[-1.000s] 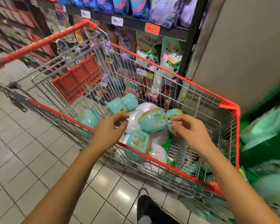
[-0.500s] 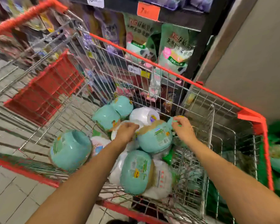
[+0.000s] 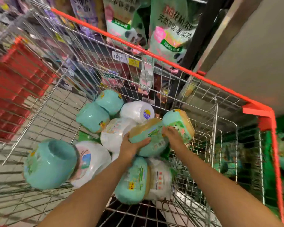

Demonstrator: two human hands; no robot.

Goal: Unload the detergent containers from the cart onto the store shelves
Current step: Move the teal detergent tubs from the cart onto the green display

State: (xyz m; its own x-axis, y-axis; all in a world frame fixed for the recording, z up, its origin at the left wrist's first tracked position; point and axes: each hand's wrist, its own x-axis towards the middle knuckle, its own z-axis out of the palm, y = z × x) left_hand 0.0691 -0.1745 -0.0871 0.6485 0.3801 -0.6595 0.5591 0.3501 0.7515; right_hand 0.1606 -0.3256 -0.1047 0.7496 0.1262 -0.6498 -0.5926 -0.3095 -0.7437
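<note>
A wire shopping cart (image 3: 184, 68) with a red rim holds several round detergent containers, some teal, some white. My left hand (image 3: 131, 147) grips a teal container with a tan lid (image 3: 152, 136) in the middle of the pile, thumb over its side. My right hand (image 3: 173, 134) holds a second teal container with a tan lid (image 3: 179, 122) just to the right, fingers curled on its near side. A large teal container (image 3: 49, 163) lies at the cart's left. A white one (image 3: 136, 112) lies behind the hands.
The cart's red child seat flap (image 3: 15, 89) stands at the left. Store shelves behind the cart carry green and white refill pouches (image 3: 170, 31) and price tags (image 3: 120, 57). A grey wall (image 3: 252, 54) rises at the right. Green goods lie beyond the cart's right side.
The view has come closer over the cart. My left hand has moved from the white containers onto the middle teal container, and my right hand has closed on the teal container at the right.
</note>
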